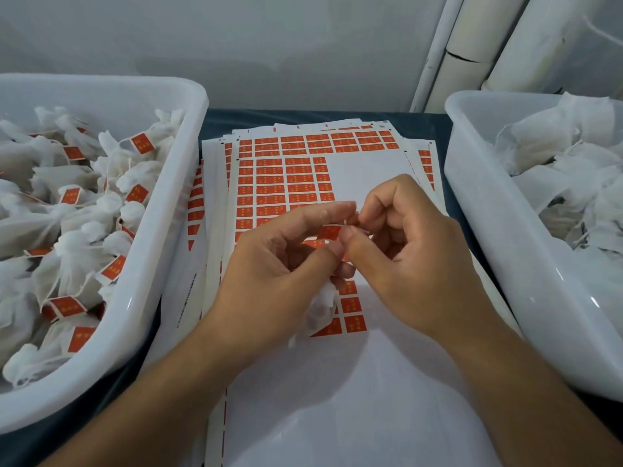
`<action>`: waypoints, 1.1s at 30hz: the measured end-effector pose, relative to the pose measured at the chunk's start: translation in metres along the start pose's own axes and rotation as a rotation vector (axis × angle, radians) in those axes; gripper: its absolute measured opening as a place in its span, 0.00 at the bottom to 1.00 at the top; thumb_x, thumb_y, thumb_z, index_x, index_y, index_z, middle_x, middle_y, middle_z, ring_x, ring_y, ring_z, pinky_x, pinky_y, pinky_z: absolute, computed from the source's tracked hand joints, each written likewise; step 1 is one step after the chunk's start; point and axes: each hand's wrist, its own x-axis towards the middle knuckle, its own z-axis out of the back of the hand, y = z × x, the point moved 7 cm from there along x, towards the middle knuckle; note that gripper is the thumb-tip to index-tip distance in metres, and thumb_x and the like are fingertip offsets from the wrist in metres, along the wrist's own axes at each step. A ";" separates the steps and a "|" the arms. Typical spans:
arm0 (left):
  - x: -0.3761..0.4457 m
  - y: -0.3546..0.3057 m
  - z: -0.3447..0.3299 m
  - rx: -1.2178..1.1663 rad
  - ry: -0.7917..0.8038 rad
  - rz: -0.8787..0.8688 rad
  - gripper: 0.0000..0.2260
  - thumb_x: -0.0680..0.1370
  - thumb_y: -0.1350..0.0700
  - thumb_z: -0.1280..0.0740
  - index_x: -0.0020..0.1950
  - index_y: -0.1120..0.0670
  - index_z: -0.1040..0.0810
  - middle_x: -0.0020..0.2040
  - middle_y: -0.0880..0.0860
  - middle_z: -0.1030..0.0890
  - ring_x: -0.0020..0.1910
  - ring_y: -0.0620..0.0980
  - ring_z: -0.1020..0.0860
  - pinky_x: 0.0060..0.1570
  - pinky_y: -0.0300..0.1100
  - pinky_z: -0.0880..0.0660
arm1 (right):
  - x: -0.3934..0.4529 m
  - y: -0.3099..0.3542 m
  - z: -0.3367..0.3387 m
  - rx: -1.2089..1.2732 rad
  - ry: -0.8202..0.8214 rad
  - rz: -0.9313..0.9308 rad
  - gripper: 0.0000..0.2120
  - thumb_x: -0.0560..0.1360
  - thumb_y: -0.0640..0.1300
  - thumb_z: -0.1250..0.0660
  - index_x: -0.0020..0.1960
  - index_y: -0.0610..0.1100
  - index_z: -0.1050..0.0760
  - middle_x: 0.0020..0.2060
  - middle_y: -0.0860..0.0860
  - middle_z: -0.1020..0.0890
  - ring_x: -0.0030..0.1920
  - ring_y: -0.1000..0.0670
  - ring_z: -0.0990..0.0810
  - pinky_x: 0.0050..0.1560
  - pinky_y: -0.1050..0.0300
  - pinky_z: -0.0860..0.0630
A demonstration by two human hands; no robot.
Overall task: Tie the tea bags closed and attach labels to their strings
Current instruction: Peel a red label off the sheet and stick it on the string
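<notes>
My left hand [279,257] and my right hand [404,244] meet above a stack of label sheets [279,187] printed with orange labels. Both pinch the thin white string [347,224] of a white tea bag [320,305], which hangs below my fingers, partly hidden by the left hand. An orange label [328,232] shows just behind the fingertips; whether it sticks to the string I cannot tell.
A white tub [188,106] on the left holds several tied tea bags with orange labels. A second white tub [472,183] on the right holds several tea bags without labels. A white wall and pipes [472,45] stand behind the dark table.
</notes>
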 end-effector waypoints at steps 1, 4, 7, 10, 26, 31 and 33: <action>0.000 0.000 0.001 -0.005 -0.013 0.001 0.12 0.81 0.57 0.33 0.61 0.43 0.18 0.49 0.42 0.14 0.44 0.46 0.14 0.42 0.33 0.19 | 0.000 -0.001 0.000 -0.017 -0.005 -0.013 0.09 0.77 0.48 0.29 0.51 0.49 0.29 0.38 0.61 0.20 0.38 0.59 0.17 0.36 0.71 0.23; 0.001 0.000 0.002 0.007 -0.040 -0.002 0.13 0.83 0.57 0.36 0.64 0.42 0.21 0.46 0.43 0.14 0.43 0.47 0.14 0.41 0.33 0.19 | 0.000 -0.003 0.000 -0.040 -0.014 -0.078 0.12 0.77 0.56 0.30 0.56 0.55 0.30 0.40 0.65 0.19 0.40 0.60 0.16 0.37 0.70 0.21; 0.001 -0.002 0.003 0.016 -0.052 -0.012 0.14 0.82 0.55 0.36 0.66 0.42 0.24 0.45 0.44 0.13 0.42 0.48 0.14 0.41 0.33 0.19 | 0.000 -0.005 -0.001 -0.073 -0.003 -0.119 0.19 0.73 0.64 0.36 0.61 0.59 0.31 0.42 0.69 0.21 0.43 0.63 0.17 0.39 0.72 0.21; 0.002 -0.002 0.005 0.027 -0.053 -0.018 0.15 0.83 0.57 0.36 0.68 0.43 0.25 0.44 0.46 0.14 0.41 0.49 0.14 0.41 0.34 0.19 | 0.001 -0.006 -0.002 -0.085 0.040 -0.125 0.19 0.74 0.66 0.37 0.62 0.61 0.27 0.44 0.70 0.21 0.45 0.64 0.18 0.40 0.73 0.22; 0.000 -0.004 0.002 0.039 -0.074 0.013 0.16 0.81 0.56 0.31 0.67 0.43 0.26 0.48 0.44 0.14 0.42 0.48 0.14 0.39 0.35 0.19 | 0.002 0.001 -0.004 -0.014 0.007 -0.021 0.03 0.79 0.52 0.34 0.52 0.55 0.26 0.52 0.67 0.25 0.56 0.65 0.24 0.52 0.76 0.28; -0.003 -0.006 -0.001 0.139 -0.098 0.001 0.18 0.78 0.51 0.27 0.60 0.32 0.28 0.56 0.34 0.20 0.45 0.41 0.16 0.35 0.29 0.22 | 0.001 0.000 -0.002 0.071 -0.010 -0.092 0.04 0.79 0.58 0.37 0.52 0.60 0.27 0.47 0.69 0.21 0.55 0.65 0.21 0.52 0.75 0.26; -0.003 -0.008 0.001 0.189 -0.124 -0.026 0.17 0.78 0.48 0.27 0.58 0.32 0.30 0.54 0.29 0.22 0.49 0.36 0.18 0.36 0.25 0.24 | 0.001 0.001 -0.002 0.089 -0.022 -0.101 0.03 0.78 0.57 0.37 0.50 0.61 0.27 0.44 0.69 0.20 0.52 0.64 0.19 0.50 0.74 0.24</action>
